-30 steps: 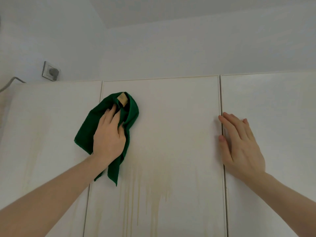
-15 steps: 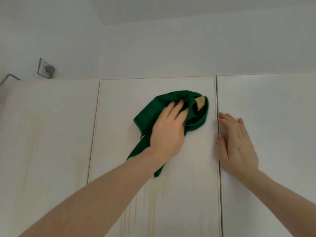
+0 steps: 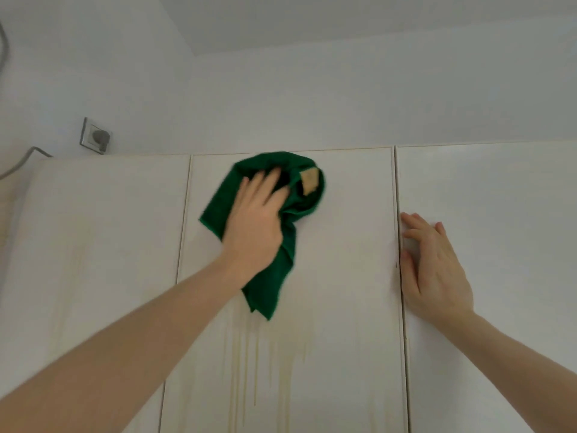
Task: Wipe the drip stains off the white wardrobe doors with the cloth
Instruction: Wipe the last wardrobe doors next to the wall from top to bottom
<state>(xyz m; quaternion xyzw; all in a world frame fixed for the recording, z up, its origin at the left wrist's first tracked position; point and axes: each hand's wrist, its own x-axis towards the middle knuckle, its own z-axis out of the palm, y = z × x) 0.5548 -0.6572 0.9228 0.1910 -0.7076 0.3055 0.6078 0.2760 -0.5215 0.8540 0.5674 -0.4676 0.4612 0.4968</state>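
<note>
- Setting: white walls and ceiling above a run of white wardrobe doors; three door panels in view. A socket sits on the left wall just above the wardrobe's top edge, with a cable running off the wardrobe's top-left corner.
- Cloth: green, bunched, pressed flat to the middle door near its top edge, left of centre. A tan label shows at the cloth's upper right. A loose tail hangs down, so the long axis runs roughly top to bottom.
- Left hand: grip is a flat press, fingers fairly straight and spread over the cloth, palm on it, pinning it to the door. Fingertips are motion-blurred; I cannot tell if any fabric is pinched.
- Right hand: holds nothing. Fingers straight, laid flat on the right door just beside the seam with the middle door; looks like bracing.
- Stains: yellowish drip streaks on the middle door, directly below the cloth's tail and running toward the bottom edge. Fainter streaks on the left door.
- Key relation: the streaks lie straight down from the left hand, their long axis vertical. The left hand is nearer, and it has the cloth.
- Judgement: the upper middle door looks mostly clean; the streaked lower zone is not yet wiped. The next stroke likely needs to go downward.
</note>
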